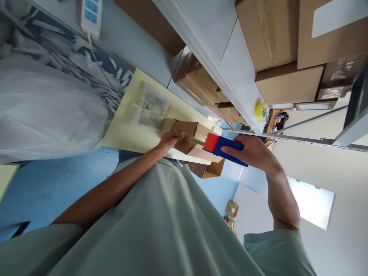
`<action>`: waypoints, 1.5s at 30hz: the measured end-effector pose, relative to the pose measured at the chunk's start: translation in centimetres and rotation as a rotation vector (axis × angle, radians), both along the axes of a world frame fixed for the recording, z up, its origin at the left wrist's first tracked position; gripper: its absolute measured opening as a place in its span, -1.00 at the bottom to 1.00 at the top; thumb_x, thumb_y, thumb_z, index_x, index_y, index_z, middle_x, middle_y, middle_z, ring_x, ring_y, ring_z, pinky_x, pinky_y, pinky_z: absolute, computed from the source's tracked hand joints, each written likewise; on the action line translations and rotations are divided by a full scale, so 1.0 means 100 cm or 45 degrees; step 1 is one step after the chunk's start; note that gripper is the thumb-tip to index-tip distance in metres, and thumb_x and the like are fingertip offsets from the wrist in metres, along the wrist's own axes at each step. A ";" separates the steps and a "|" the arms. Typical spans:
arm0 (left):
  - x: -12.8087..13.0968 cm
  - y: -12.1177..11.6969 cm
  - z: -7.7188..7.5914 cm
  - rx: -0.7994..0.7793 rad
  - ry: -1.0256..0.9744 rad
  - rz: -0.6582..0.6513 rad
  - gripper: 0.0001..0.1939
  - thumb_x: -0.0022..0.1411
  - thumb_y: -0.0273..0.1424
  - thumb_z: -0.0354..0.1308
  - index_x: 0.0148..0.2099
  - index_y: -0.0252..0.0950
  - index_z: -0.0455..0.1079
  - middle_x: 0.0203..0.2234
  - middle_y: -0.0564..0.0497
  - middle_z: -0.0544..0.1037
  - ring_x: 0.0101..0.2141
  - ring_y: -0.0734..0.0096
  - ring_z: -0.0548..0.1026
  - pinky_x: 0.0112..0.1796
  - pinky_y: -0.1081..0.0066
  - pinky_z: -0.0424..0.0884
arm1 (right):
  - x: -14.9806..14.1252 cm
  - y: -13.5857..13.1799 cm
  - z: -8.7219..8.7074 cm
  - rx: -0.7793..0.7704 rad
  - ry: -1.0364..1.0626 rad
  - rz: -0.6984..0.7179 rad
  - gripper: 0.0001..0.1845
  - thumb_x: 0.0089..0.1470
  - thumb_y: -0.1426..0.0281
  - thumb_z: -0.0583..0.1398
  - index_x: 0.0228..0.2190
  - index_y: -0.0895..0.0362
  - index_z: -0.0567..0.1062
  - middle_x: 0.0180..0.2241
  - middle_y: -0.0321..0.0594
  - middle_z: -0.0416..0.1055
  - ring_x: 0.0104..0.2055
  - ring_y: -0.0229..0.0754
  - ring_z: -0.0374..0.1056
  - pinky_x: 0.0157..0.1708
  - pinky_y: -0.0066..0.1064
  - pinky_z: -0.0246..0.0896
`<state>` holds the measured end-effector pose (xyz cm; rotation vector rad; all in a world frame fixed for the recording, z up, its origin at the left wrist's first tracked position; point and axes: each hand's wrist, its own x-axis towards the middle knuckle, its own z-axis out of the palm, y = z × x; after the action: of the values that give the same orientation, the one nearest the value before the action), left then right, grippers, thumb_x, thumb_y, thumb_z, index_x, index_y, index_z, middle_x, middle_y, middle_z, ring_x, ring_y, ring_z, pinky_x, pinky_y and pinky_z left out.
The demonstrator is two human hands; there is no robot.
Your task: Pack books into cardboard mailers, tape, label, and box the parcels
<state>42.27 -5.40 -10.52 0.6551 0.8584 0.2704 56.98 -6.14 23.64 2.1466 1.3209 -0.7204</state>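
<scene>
A small brown cardboard box (186,128) lies on the pale yellow tabletop (120,132). My right hand (251,151) is wrapped around a blue and red tape dispenser (220,148), whose red end meets the top of the box. A shiny strip of packing tape (197,138) runs along the box from the dispenser toward my left hand. My left hand (169,142) is closed at the box's left end, fingertips pressed to the cardboard near the tape. Beside the box lies a clear plastic bag (152,106) with green-printed contents.
Large cartons (270,32) stand on the upper shelf with a yellow tape roll (260,110). More boxes (204,82) sit beneath it, beyond the table. A power strip (91,17) trails a cable at upper left. A big white plastic sack (51,111) stands left of the table.
</scene>
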 end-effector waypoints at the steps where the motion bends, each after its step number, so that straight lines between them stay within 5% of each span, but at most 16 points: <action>1: 0.003 -0.001 -0.001 0.008 0.033 0.025 -0.37 0.02 0.24 0.48 -0.41 -0.25 0.49 -0.66 0.18 0.31 -0.40 0.46 0.29 -0.37 0.38 0.14 | -0.001 0.001 -0.001 -0.005 -0.010 -0.002 -0.29 0.22 -0.34 0.23 -0.44 0.06 0.55 -0.49 -0.25 0.53 -0.47 -0.17 0.41 -0.47 -0.34 0.12; 7: 0.013 -0.007 -0.009 0.071 0.026 0.153 -0.44 0.04 0.17 0.50 -0.41 -0.23 0.52 -0.56 0.17 0.55 -0.36 0.46 0.39 -0.30 0.35 0.25 | -0.003 0.005 -0.005 -0.023 -0.026 -0.011 -0.31 0.23 -0.33 0.23 -0.41 0.06 0.57 -0.50 -0.25 0.51 -0.48 -0.17 0.40 -0.47 -0.33 0.10; 12: 0.015 -0.015 -0.026 0.283 0.017 0.194 -0.39 0.10 0.24 0.45 -0.29 -0.23 0.51 -0.46 0.18 0.58 -0.40 0.52 0.39 -0.34 0.34 0.26 | -0.007 0.007 -0.003 -0.061 -0.021 0.031 -0.31 0.26 -0.32 0.20 -0.42 0.05 0.56 -0.50 -0.26 0.49 -0.46 -0.16 0.39 -0.43 -0.32 0.09; 17: 0.012 -0.021 -0.041 0.400 0.078 0.357 -0.43 0.10 0.06 0.55 -0.19 -0.19 0.35 -0.52 0.26 0.46 -0.50 0.59 0.36 -0.41 0.35 0.24 | -0.010 0.002 -0.004 -0.044 -0.022 0.079 -0.28 0.27 -0.35 0.18 -0.44 0.04 0.54 -0.53 -0.27 0.46 -0.47 -0.16 0.36 -0.43 -0.32 0.06; 24: 0.003 -0.021 -0.007 0.367 -0.105 0.105 -0.56 0.13 -0.06 0.52 -0.17 -0.24 0.49 -0.24 0.01 0.68 -0.17 0.32 0.62 -0.04 0.29 0.55 | -0.010 -0.006 -0.008 -0.075 -0.057 0.096 -0.31 0.26 -0.34 0.20 -0.41 0.03 0.54 -0.52 -0.26 0.48 -0.46 -0.14 0.38 -0.43 -0.33 0.05; 30: -0.005 -0.013 0.012 0.284 -0.086 -0.032 -0.64 0.06 -0.28 0.49 -0.13 -0.26 0.52 -0.25 -0.05 0.66 -0.21 0.24 0.62 -0.04 0.22 0.56 | -0.013 -0.011 -0.008 -0.135 -0.037 0.144 -0.33 0.29 -0.31 0.20 -0.42 0.04 0.53 -0.49 -0.23 0.50 -0.44 -0.12 0.40 -0.40 -0.31 0.03; 36: -0.013 -0.016 0.036 0.906 -0.216 -0.108 -0.29 0.10 -0.26 0.48 0.30 -0.17 0.50 -0.08 -0.04 0.53 -0.07 0.18 0.54 0.04 0.21 0.52 | -0.012 -0.019 -0.006 -0.110 -0.058 0.172 -0.31 0.31 -0.31 0.19 -0.37 0.06 0.56 -0.47 -0.21 0.51 -0.41 -0.09 0.44 -0.37 -0.31 0.08; 40: -0.005 -0.018 0.042 1.213 -0.108 -0.247 -0.43 0.18 -0.36 0.42 0.25 -0.16 0.54 -0.02 -0.08 0.44 0.00 0.12 0.52 0.09 0.18 0.51 | -0.018 -0.019 -0.004 -0.136 -0.092 0.211 -0.34 0.34 -0.28 0.19 -0.30 0.08 0.60 -0.40 -0.17 0.58 -0.35 -0.08 0.49 -0.35 -0.32 0.11; 45: 0.001 -0.024 0.031 1.248 -0.013 -0.271 -0.53 0.31 -0.46 0.29 0.25 -0.21 0.49 0.00 -0.10 0.42 -0.10 0.20 0.54 0.06 0.20 0.54 | -0.024 -0.021 -0.003 -0.187 -0.159 0.243 -0.37 0.37 -0.23 0.19 -0.28 0.08 0.61 -0.40 -0.15 0.59 -0.31 -0.04 0.51 -0.33 -0.33 0.12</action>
<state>42.36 -7.84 -7.42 1.6425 0.6023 0.5045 54.54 -8.27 23.34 1.8884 1.3416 -0.5779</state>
